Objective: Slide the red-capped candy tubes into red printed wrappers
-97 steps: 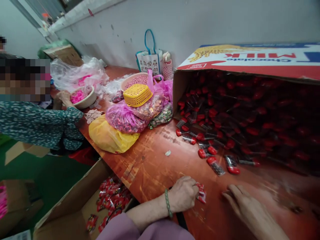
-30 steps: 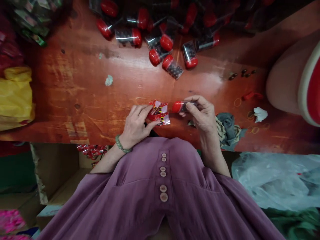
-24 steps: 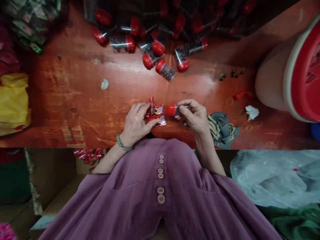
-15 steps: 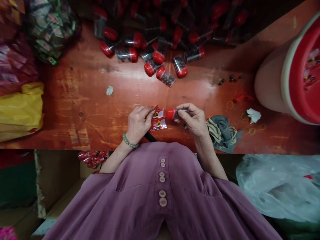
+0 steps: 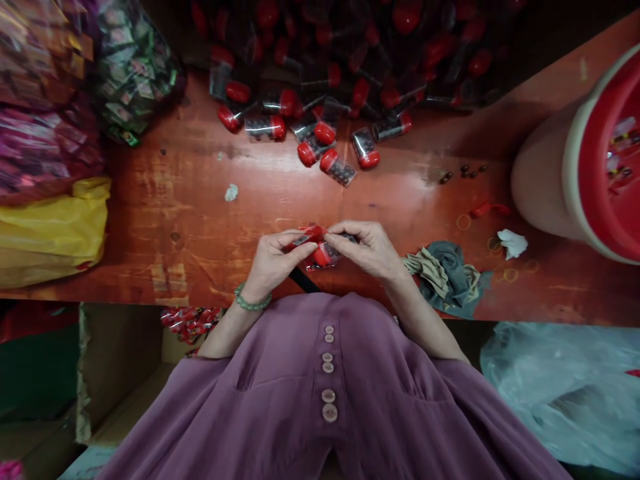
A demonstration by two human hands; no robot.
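My left hand [image 5: 274, 261], with a green bead bracelet on the wrist, pinches a small red printed wrapper [image 5: 311, 235] between thumb and fingers. From the other side my right hand [image 5: 369, 251] closes on a small clear capsule bottle with a red cap [image 5: 323, 254], its dark contents mostly covered by my fingers. The right fingertips also meet the wrapper's edge. Cap and wrapper lie close together between my hands; whether the cap is inside the wrapper I cannot tell.
Many red-capped bottles [image 5: 337, 168] are heaped at the back of the wooden table [image 5: 190, 220]. Filled bags [image 5: 135, 73] and a yellow bag [image 5: 55, 230] stand left. On the right are a crumpled cloth [image 5: 447, 277], dark beads [image 5: 467, 172], rubber bands and a bucket [image 5: 545, 160].
My right hand has moved left with the bottle, bringing its red cap against the wrapper. Both hands are now close together. The view has shifted slightly.
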